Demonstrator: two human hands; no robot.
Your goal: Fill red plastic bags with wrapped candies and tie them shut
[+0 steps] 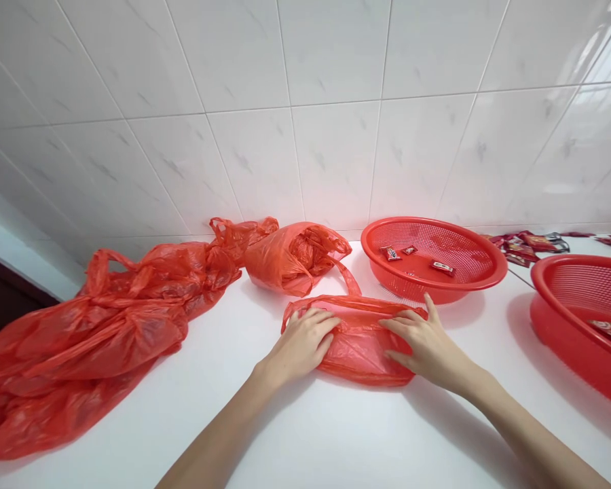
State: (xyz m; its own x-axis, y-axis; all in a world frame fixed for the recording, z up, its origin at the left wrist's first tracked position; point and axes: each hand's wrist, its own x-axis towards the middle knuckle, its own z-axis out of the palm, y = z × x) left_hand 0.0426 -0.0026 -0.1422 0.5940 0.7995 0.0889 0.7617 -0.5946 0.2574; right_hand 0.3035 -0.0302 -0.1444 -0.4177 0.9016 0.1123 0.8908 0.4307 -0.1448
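A thin red plastic bag point(359, 346) lies on the white table between my hands, its mouth spread wide. My left hand point(305, 339) rests on the bag's left side, fingers apart and slightly bent. On the right side, my right hand point(422, 339) touches the bag with its fingers spread, one finger pointing up toward the basket. Neither hand is closed around anything. Just behind the bag stands a red mesh basket point(432, 255) with a few small wrapped packets point(442, 267) inside.
Knotted red bags point(132, 326) fill the left of the white table point(224, 407). A rolled red bag point(290, 258) lies at the back. Another red basket point(585, 326) stands at the right, near scattered packets point(527, 246). A tiled wall point(336, 156) rises behind.
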